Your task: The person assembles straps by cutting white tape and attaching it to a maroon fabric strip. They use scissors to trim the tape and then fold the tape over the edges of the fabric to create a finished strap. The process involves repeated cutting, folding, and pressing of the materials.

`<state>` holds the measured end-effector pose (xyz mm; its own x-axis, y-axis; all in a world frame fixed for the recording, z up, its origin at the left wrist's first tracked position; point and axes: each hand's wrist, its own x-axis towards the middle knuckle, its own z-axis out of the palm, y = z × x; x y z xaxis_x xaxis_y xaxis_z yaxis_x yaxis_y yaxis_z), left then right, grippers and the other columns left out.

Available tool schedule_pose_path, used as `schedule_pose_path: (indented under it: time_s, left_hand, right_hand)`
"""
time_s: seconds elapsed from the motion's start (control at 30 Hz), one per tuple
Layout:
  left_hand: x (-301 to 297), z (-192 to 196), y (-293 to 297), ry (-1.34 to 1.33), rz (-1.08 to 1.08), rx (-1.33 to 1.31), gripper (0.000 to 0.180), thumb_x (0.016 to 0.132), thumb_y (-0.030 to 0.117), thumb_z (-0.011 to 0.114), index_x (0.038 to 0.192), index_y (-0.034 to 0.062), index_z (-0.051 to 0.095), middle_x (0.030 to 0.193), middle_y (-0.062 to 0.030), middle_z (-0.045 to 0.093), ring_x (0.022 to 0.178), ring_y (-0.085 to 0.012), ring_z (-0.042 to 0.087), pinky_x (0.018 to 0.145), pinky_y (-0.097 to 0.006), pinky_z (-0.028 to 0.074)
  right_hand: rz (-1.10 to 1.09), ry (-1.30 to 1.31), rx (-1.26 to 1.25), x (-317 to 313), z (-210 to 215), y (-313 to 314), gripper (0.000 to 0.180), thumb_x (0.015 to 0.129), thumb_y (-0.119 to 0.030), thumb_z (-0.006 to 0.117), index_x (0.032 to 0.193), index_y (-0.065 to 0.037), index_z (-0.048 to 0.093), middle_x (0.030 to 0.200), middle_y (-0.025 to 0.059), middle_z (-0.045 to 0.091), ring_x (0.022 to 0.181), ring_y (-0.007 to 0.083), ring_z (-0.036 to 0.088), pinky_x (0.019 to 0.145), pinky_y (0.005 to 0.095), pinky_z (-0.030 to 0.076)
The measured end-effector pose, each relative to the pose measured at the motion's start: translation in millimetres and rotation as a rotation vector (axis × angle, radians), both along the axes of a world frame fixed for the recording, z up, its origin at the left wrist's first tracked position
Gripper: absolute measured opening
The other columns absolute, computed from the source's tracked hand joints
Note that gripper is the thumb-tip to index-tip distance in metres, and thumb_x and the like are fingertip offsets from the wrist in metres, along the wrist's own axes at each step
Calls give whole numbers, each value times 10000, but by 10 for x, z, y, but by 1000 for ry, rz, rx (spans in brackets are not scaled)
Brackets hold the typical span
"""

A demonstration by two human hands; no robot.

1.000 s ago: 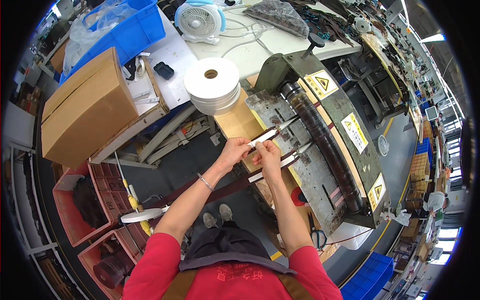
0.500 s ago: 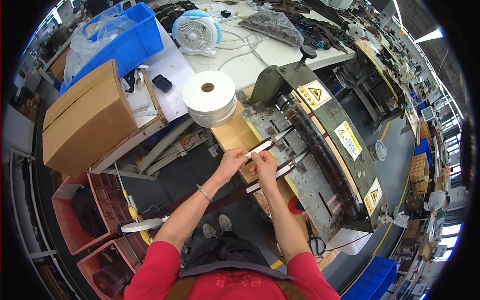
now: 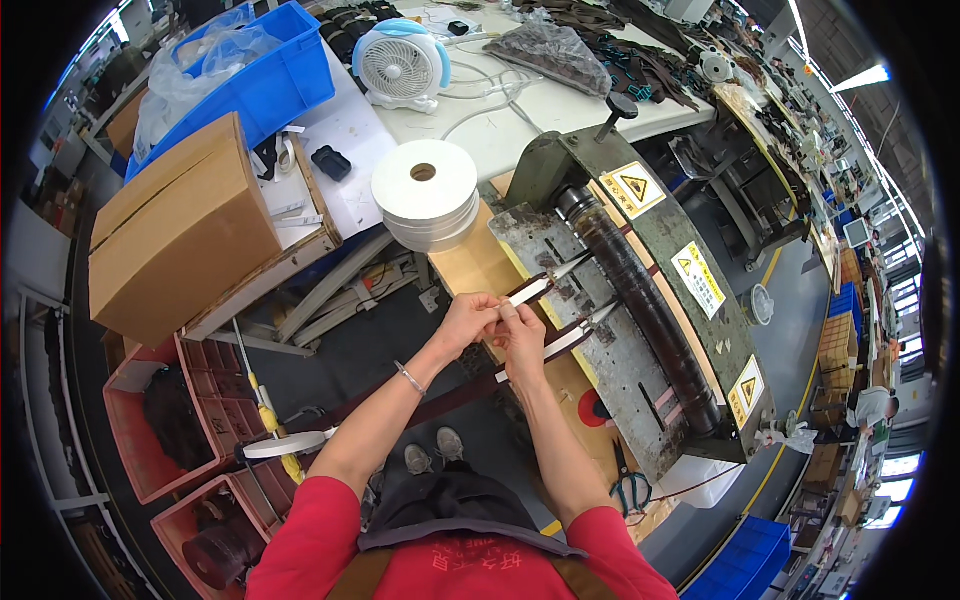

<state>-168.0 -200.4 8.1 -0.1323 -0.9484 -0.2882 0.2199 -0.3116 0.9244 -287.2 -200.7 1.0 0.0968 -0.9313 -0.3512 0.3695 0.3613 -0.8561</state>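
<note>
My left hand [image 3: 468,324] and right hand [image 3: 521,340] meet fingertip to fingertip, both closed, at the near end of a white strip [image 3: 531,291]. The strip lies along a dark webbing strap that runs to the machine's metal plate [image 3: 622,375]. Beside it, nearer me, a second dark strap [image 3: 445,402] bears another white strip [image 3: 568,341]. Both lines pass through pointed metal guides [image 3: 572,266] toward a long dark roller [image 3: 640,300]. My fingers hide the pinched end of the strip.
Left of the machine stands a stack of white tape rolls [image 3: 424,190]. Scissors [image 3: 630,488] and a red roll [image 3: 593,408] lie at its near side. A cardboard box [image 3: 185,235], blue bin [image 3: 250,90] and fan [image 3: 400,65] sit farther left; red crates [image 3: 165,430] are below.
Both hands have drawn closer together, with the right hand shifting slightly left toward the left one. The whole view has shifted slightly.
</note>
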Motion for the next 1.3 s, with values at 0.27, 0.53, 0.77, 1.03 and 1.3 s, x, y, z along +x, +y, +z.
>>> schedule_pose_path:
  time_s: [0.27,0.53,0.77,1.03,1.3]
  left_hand:
    - [174,-32,218,-63,-80,128,193,779,201,574,707,22,576,516,-22,530,376,-68,481,332,-167,336]
    - [256,-151,207,-62,-123,63,177,783,194,573,728,26,582,576,-25,560,436,-60,508,379,-162,360]
    - [93,15,-108,2,-187,124,308,818,342,557,775,41,604,575,-16,552,458,-72,514,408,-170,390]
    - [-2,-103,-290,61,-189,19,204,783,221,553,718,28,570,512,-10,509,399,-61,463,368,-176,375]
    - [-153,-202,-225,-184,-34,-255,231,792,151,515,940,-25,532,709,-108,613,630,-195,619,562,-287,491]
  right_hand:
    - [-132,-115,-34,101,-135,-11,160,829,-147,557,820,12,571,678,43,558,592,116,534,540,232,420]
    - [-195,-359,130,96,-158,38,225,857,-163,487,1015,-4,498,930,107,559,888,211,547,778,336,453]
    - [-51,-45,62,17,32,155,252,839,-126,459,1047,3,519,949,74,556,910,169,523,759,297,429]
    - [3,402,-509,-38,655,189,185,836,-51,471,967,50,552,818,73,587,768,102,560,687,236,456]
    - [626,1366,-1261,1023,769,-1163,466,694,-237,628,1105,-61,499,1119,140,500,1026,268,488,833,409,394]
